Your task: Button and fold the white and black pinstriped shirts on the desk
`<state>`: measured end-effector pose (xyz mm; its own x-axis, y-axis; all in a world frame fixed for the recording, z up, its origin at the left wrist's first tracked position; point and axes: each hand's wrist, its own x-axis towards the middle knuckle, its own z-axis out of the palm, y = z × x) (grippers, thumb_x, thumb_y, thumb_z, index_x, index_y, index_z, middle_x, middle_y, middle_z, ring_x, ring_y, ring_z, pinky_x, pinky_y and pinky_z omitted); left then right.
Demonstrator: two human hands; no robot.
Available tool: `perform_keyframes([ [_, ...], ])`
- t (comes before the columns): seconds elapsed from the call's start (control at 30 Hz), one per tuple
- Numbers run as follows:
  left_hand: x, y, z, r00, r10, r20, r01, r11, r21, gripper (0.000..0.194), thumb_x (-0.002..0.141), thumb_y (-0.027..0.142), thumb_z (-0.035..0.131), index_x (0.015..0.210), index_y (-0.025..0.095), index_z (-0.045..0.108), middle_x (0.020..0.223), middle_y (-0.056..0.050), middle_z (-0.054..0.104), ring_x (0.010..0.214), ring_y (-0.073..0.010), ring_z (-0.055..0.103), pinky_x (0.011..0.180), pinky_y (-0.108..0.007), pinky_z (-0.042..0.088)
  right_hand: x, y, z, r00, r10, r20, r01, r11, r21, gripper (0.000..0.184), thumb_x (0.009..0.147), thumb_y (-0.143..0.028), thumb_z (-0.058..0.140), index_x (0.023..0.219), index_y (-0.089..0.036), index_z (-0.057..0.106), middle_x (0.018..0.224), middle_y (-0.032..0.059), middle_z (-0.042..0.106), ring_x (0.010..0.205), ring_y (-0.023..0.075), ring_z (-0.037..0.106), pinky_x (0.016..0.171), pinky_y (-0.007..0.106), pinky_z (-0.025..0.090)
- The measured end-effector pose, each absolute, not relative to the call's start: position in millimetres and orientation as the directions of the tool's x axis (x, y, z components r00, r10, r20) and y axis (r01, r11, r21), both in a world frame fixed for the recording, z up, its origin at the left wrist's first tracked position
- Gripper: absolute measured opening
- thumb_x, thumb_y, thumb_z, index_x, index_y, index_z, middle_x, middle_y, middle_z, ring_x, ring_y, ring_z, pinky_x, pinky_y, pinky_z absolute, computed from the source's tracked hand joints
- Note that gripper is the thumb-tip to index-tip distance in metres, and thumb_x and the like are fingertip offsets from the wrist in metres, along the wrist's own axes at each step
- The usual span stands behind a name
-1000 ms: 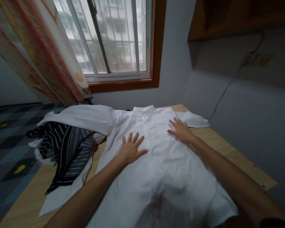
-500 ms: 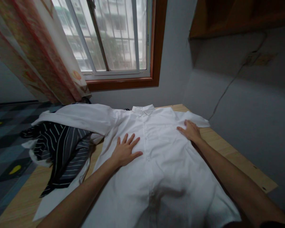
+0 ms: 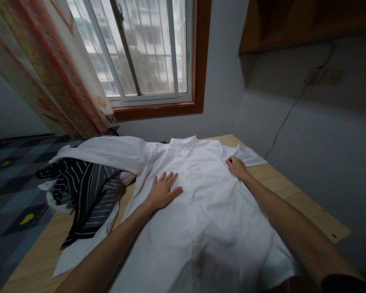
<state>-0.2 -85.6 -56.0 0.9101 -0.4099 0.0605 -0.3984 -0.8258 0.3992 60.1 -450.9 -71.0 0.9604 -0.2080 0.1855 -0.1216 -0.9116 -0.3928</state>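
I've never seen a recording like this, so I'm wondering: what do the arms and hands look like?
They are a person's. The left hand and right hand show no gloves, rings or cables. Both forearms are bare; only the right one meets a dark band at the picture's bottom edge, perhaps a sleeve's end.

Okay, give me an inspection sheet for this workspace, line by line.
Surface: pale wooden table, partly covered.
Job's things: white shirt spread front up, with some creases.
Clutter: dark striped cloth bunched left of the shirt, partly under its sleeve.
Hands: left hand flat on the shirt; right hand curled at the shirt's side, grip unclear.
Cables: one thin cable along the wall, lower end hidden.
Surroundings: window ahead, curtain left, shelf upper right.
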Motion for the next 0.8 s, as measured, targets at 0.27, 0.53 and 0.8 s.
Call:
perform_keyframes([
  [0.27, 7.2, -131.7, -39.5, 0.971, -0.222, -0.085, 0.109, 0.099, 0.989, 0.066, 0.094, 0.059, 0.032, 0.144, 0.017, 0.037, 0.144, -0.017, 0.047, 0.116, -0.0235, 0.060, 0.097, -0.039, 0.048, 2.6, -366.5, -42.3, 0.913, -0.016, 0.408, 0.308, -0.628, -0.714, 0.013, 0.086, -0.028, 0.051, 0.078, -0.019, 0.056, 0.077, 0.0025, 0.061, 0.074, 0.0180, 0.055, 0.070, 0.029, 0.042],
  [0.53, -6.1, -173.8, -22.8, 0.858, -0.413, -0.304, 0.431, 0.258, 0.865, 0.011, 0.065, 0.012, 0.068, 0.074, 0.012, 0.062, 0.060, -0.003, 0.064, 0.056, -0.0173, 0.062, 0.061, -0.029, 0.052, -82.3, -291.2, -30.7, 0.808, 0.368, 0.460, 0.583, -0.390, -0.713, 0.013, 0.089, -0.020, 0.054, 0.076, -0.021, 0.054, 0.079, 0.0012, 0.059, 0.077, 0.0169, 0.054, 0.074, 0.030, 0.044],
  [0.8, -3.5, -173.6, -24.3, 0.927, -0.317, -0.200, 0.313, 0.358, 0.880, 0.041, 0.046, 0.001, 0.052, 0.081, 0.012, 0.068, 0.066, -0.003, 0.070, 0.071, -0.0232, 0.068, 0.069, -0.034, 0.054, -15.7, -374.4, -21.8, 0.891, -0.118, 0.438, 0.365, -0.384, -0.848, 0.026, 0.087, -0.040, 0.054, 0.101, -0.020, 0.061, 0.101, 0.0081, 0.065, 0.091, 0.0210, 0.060, 0.079, 0.036, 0.052],
])
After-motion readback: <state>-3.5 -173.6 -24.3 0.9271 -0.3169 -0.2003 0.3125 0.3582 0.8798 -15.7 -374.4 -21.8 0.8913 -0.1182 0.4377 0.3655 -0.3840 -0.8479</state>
